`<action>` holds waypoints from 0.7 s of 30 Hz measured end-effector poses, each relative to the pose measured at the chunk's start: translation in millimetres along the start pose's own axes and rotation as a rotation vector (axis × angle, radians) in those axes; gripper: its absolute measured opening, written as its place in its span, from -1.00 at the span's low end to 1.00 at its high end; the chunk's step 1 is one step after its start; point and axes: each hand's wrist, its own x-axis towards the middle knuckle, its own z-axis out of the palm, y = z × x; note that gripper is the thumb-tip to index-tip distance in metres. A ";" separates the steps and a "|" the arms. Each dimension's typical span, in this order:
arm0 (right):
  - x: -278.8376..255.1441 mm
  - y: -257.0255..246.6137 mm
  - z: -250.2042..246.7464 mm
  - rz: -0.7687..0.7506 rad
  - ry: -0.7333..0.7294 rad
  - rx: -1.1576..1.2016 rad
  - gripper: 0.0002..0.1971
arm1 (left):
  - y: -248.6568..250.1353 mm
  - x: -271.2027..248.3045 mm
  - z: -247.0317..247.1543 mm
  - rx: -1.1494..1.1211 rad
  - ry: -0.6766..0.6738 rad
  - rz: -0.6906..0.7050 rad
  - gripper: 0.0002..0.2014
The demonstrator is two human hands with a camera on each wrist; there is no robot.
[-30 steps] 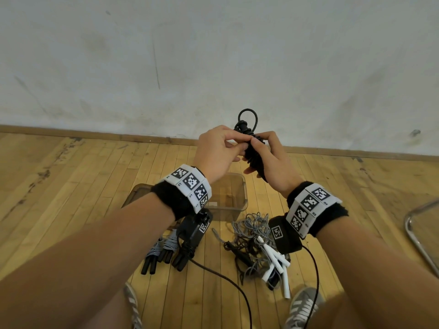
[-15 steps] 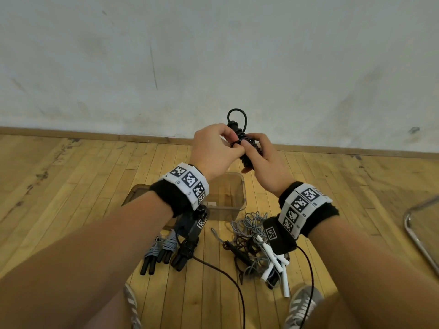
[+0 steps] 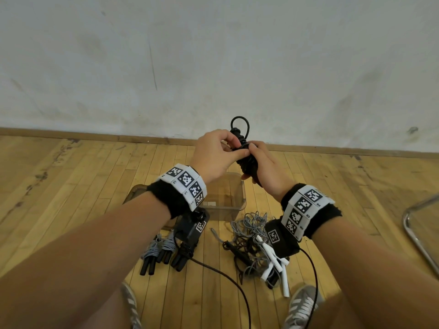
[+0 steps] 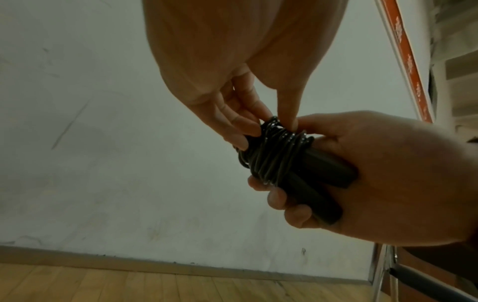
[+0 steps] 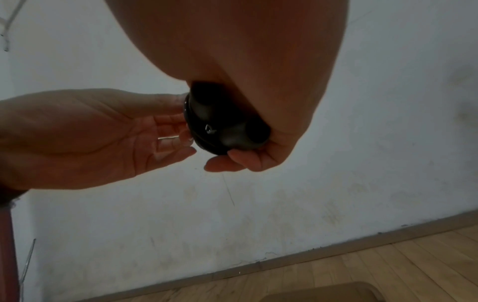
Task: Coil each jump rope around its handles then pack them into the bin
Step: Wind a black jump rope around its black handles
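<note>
My right hand [image 3: 266, 169] wraps the black jump rope [image 4: 279, 157] by its paired handles, raised above the clear bin [image 3: 234, 198], while my left hand [image 3: 213, 157] pinches the last loop, which I should tuck snugly under the coils.

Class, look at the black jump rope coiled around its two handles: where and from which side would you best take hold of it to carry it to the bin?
Grip the bare lower ends of the black jump rope handles, as the right hand does, coming from below. The handles lie side by side, so one grasp probably holds both and leaves the coils untouched.
</note>
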 end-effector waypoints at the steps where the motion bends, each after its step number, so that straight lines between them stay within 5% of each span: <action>1: 0.2 -0.1 1.2 -0.001 0.012 0.003 -0.68 | 0.9 -0.2 0.5 0.000 0.011 0.003 -0.83; 14: -0.2 2.3 15.2 -0.065 0.053 -0.099 -0.75 | -2.5 -4.2 0.7 0.184 0.148 0.124 -0.89; 21: 3.8 3.1 9.6 -0.013 0.082 -0.027 -0.68 | -5.0 3.8 0.8 0.211 0.086 0.180 -0.87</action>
